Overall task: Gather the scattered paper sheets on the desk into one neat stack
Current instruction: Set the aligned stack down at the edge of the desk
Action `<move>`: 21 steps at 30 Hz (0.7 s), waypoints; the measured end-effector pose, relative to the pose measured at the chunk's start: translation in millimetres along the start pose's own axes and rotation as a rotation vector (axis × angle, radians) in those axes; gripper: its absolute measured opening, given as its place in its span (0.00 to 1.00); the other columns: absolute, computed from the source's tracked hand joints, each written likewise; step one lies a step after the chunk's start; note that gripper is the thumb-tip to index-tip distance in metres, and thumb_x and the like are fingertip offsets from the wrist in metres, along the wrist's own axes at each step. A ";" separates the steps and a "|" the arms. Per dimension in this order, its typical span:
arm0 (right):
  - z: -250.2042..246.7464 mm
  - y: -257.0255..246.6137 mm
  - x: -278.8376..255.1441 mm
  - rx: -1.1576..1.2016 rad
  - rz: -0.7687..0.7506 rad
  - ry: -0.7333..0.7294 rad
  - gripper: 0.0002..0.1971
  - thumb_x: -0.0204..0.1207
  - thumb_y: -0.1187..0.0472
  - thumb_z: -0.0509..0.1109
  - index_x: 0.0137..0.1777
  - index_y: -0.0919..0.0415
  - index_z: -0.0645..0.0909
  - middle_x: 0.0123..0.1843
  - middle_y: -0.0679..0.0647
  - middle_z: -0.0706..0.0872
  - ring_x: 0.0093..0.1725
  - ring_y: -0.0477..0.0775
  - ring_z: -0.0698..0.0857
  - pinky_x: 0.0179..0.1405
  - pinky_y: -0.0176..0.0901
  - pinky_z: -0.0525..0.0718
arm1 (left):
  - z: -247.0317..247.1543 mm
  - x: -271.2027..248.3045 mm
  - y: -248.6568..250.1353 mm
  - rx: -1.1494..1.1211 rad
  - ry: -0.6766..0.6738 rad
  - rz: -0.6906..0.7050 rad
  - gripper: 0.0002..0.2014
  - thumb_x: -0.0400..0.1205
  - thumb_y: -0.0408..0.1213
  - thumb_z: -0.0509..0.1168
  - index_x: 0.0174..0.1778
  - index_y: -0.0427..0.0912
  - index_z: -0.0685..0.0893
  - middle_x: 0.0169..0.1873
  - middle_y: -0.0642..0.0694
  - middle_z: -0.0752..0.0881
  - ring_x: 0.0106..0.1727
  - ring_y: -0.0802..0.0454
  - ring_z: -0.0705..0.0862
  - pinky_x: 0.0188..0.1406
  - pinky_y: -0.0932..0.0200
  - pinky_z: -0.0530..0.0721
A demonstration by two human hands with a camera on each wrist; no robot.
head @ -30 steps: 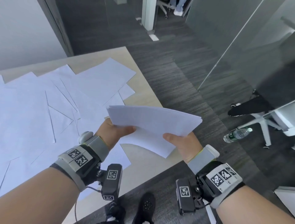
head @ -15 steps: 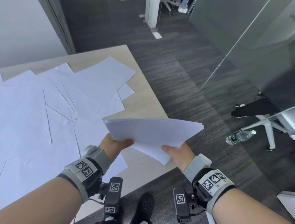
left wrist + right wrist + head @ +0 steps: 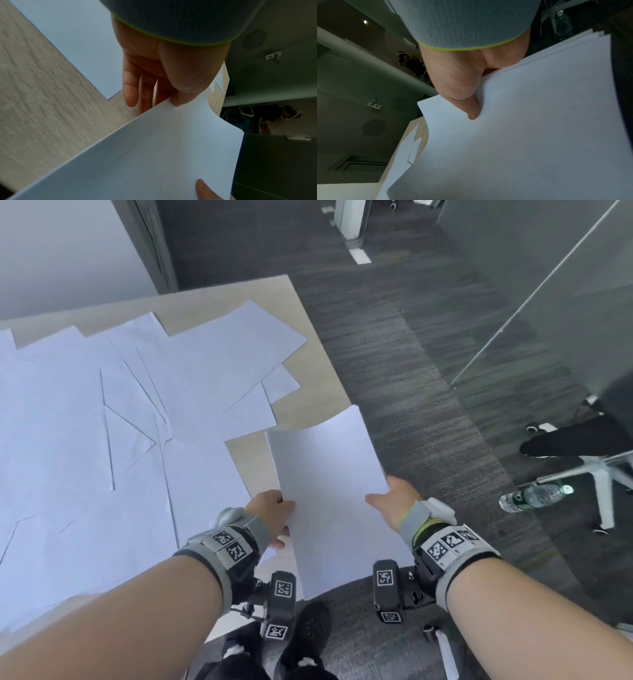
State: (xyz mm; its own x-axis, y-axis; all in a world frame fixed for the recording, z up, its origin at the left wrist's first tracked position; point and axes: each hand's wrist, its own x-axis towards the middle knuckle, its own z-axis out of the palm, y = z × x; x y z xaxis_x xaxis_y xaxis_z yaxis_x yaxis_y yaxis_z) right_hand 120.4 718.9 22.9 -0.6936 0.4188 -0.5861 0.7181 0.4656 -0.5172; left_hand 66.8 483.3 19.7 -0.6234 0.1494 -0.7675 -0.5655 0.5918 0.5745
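Your left hand [image 3: 270,513] and right hand [image 3: 394,501] pinch the paper stack [image 3: 329,494], its long axis running near to far.

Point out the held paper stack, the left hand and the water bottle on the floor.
held paper stack [image 3: 329,494], head view, top sheet.
left hand [image 3: 272,510], head view, back of hand.
water bottle [image 3: 534,496], head view, clear body.

I turn the stack [image 3: 329,491] from lying crosswise to pointing lengthwise away from me, left hand [image 3: 270,510] and right hand [image 3: 394,501] now gripping its long sides.
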 end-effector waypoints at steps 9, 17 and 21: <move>-12.9 40.5 9.7 -0.085 0.083 0.040 0.13 0.75 0.60 0.70 0.37 0.57 0.66 0.32 0.53 0.70 0.29 0.54 0.67 0.30 0.44 0.62 | -19.5 -4.2 -21.5 0.169 0.123 0.033 0.09 0.84 0.39 0.63 0.47 0.44 0.88 0.38 0.50 0.94 0.43 0.48 0.94 0.33 0.55 0.88; -20.7 27.1 9.6 -0.102 0.053 0.170 0.14 0.73 0.52 0.71 0.58 0.48 0.77 0.59 0.54 0.79 0.44 0.57 0.83 0.43 0.47 0.81 | -73.6 -16.5 -61.9 0.314 0.386 0.082 0.06 0.83 0.42 0.66 0.49 0.56 0.87 0.54 0.53 0.87 0.51 0.50 0.86 0.50 0.56 0.84; 15.5 -15.3 7.6 0.017 -0.088 0.054 0.13 0.79 0.54 0.69 0.62 0.49 0.80 0.62 0.52 0.80 0.45 0.49 0.84 0.38 0.41 0.78 | -103.5 -6.2 -81.3 0.428 0.468 0.129 0.15 0.79 0.43 0.70 0.63 0.56 0.85 0.71 0.52 0.80 0.68 0.46 0.79 0.69 0.47 0.79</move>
State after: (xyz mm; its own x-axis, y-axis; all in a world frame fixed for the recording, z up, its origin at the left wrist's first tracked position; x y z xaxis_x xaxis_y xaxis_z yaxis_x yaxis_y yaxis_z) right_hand 105.0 702.8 16.7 -0.7555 0.4190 -0.5037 0.6551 0.4895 -0.5755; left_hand 60.7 352.3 7.1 -0.8962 -0.0630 -0.4391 -0.2648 0.8701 0.4157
